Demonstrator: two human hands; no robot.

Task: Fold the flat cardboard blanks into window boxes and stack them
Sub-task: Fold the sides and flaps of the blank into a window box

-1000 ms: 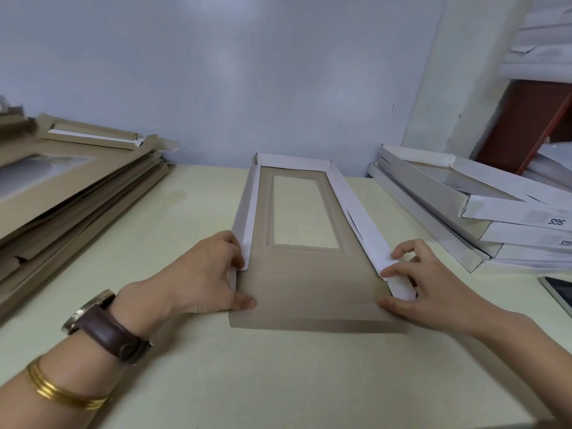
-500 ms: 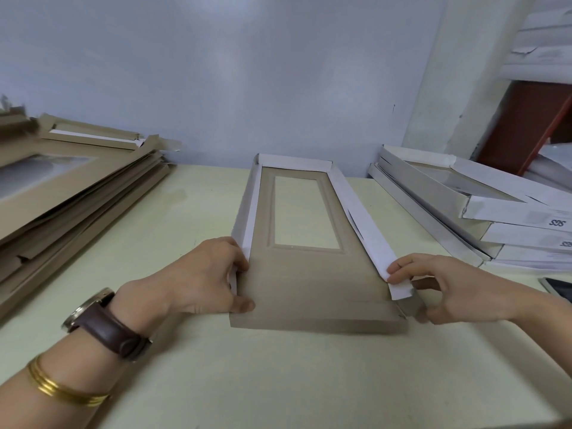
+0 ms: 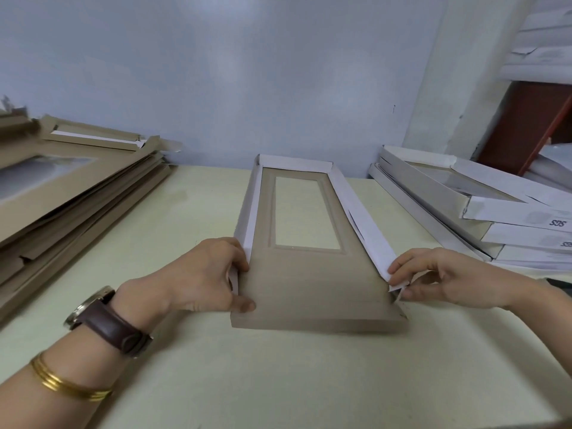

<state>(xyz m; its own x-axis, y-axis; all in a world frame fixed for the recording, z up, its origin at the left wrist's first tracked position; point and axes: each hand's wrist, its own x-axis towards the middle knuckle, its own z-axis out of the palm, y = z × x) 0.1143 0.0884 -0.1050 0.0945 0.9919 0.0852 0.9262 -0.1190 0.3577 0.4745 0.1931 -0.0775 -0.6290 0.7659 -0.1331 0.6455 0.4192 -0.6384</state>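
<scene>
Mid-table: half-folded box (image 3: 312,283) lies flat | left hand (image 3: 205,275) pinches left wall, thumb pinning the base so it can't slide | right hand (image 3: 445,278) pinches right wall's near corner flap to tuck it | finished boxes (image 3: 483,209) stacked right, flat blanks (image 3: 71,193) left.

Two hands are showing: left hand (image 3: 204,274) and right hand (image 3: 442,277). One half-folded blank (image 3: 309,289) is lying between them, carrying one window. One pile of flat blanks (image 3: 77,187) is sitting out beyond the left hand, its sheets too tightly packed to count. One stack of folded boxes (image 3: 495,218) is sitting beyond the right hand, at least three showing. The left wrist is wearing one watch (image 3: 105,323) and two or three thin gold bangles (image 3: 62,382).
</scene>
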